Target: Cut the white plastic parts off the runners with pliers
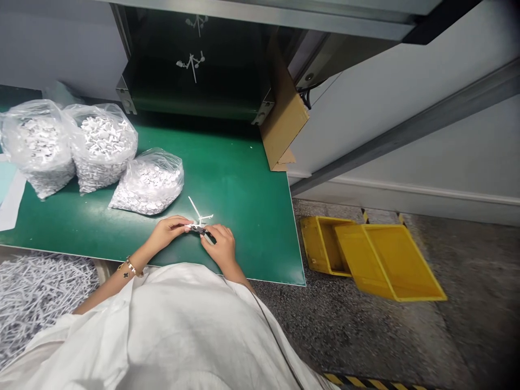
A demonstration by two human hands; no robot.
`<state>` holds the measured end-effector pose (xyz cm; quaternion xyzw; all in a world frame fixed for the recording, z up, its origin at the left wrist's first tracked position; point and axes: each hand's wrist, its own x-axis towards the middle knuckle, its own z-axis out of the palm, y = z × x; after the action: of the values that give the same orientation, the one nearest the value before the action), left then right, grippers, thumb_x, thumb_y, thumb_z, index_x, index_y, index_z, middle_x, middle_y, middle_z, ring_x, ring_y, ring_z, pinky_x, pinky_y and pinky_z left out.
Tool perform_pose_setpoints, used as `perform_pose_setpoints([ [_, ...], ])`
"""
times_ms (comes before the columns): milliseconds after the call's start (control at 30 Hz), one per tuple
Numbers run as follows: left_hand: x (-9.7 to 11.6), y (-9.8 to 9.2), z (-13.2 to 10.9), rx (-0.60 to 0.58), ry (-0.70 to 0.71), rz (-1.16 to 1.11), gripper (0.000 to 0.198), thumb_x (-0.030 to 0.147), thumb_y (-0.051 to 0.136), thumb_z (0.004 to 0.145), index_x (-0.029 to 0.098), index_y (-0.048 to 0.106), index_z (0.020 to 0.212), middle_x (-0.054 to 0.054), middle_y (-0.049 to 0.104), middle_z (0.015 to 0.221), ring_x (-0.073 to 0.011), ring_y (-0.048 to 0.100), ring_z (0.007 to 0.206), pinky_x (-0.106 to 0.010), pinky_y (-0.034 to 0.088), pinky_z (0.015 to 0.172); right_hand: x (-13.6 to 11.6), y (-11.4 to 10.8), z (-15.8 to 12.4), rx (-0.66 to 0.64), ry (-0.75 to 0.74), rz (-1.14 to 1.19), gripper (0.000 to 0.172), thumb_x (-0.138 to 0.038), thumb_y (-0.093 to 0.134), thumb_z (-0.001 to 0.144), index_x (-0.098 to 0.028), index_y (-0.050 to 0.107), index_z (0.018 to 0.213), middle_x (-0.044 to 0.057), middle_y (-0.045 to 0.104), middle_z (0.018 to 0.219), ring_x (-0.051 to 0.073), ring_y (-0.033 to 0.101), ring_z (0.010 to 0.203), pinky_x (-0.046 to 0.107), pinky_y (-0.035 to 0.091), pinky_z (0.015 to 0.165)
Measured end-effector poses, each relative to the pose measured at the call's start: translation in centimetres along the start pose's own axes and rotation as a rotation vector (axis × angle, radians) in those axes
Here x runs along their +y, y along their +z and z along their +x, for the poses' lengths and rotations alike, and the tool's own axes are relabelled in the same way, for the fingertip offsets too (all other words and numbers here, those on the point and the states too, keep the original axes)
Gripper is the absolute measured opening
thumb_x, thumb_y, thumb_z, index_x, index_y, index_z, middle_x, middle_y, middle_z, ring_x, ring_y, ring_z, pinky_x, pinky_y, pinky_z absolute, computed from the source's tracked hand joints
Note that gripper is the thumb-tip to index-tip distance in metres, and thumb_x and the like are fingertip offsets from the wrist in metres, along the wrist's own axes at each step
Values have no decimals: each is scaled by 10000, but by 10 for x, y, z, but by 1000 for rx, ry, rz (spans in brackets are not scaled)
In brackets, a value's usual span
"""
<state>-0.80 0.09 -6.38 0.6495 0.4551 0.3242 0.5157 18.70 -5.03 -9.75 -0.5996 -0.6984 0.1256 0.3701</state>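
On the green surface (244, 200), near its front edge, two hands work close together in the head view. The left hand (166, 233) pinches a white piece (199, 219) between its thumb and fingers. The right hand (220, 245) is curled around a small cutter (199, 229) with a dark head. The white piece is right at the dark head, and its thin arms stick up and out. It is too small to tell if the cutter's blades touch it. A bracelet (130, 266) hangs on the left wrist, and the person wears a white shirt (179, 319).

Three clear bags sit on the left side of the surface, full of little white bits. The small bag (149, 184) is nearest to the hands. The middle bag (104, 143) and the far bag (38, 146) stand behind it, side by side. At the back is a dark green belt (158, 89) with more white pieces (192, 62) on it. Some card (282, 116) stands by its right end. Down on the floor (309, 319), two yellow tubs (390, 265) lie close together. At the lower left is a big heap of white sticks (40, 303).
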Motion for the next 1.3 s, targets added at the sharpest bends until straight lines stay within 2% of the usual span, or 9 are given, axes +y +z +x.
perform_pose_setpoints([
  [233,-2,-4,-1,19,-10,-1,220,349,679,767,193,745,907,-77,717,936,-190,665,863,-304,529,823,-1,0,2,-17,20,17,107,-250,593,782,-233,671,854,1,640,776,151,569,711,281,398,697],
  [633,-3,1,-3,20,-45,-58,269,379,674,771,172,729,934,-76,710,964,-189,666,877,-313,540,839,-4,-3,3,-43,-10,-11,173,-257,596,808,-214,659,964,29,630,888,177,548,847,310,368,787],
  [1033,-10,-1,-2,59,16,-8,233,365,685,773,178,747,897,-76,722,936,-185,669,869,-303,539,832,-4,-1,3,-50,-38,-53,217,-249,626,798,-214,674,1007,32,622,891,181,534,846,315,366,789],
  [1300,-8,-5,2,13,54,9,226,358,696,772,196,756,918,-64,725,912,-174,673,841,-284,542,822,-3,1,2,-81,-45,-95,237,-243,605,818,-219,674,1044,36,607,870,183,523,832,312,367,763],
])
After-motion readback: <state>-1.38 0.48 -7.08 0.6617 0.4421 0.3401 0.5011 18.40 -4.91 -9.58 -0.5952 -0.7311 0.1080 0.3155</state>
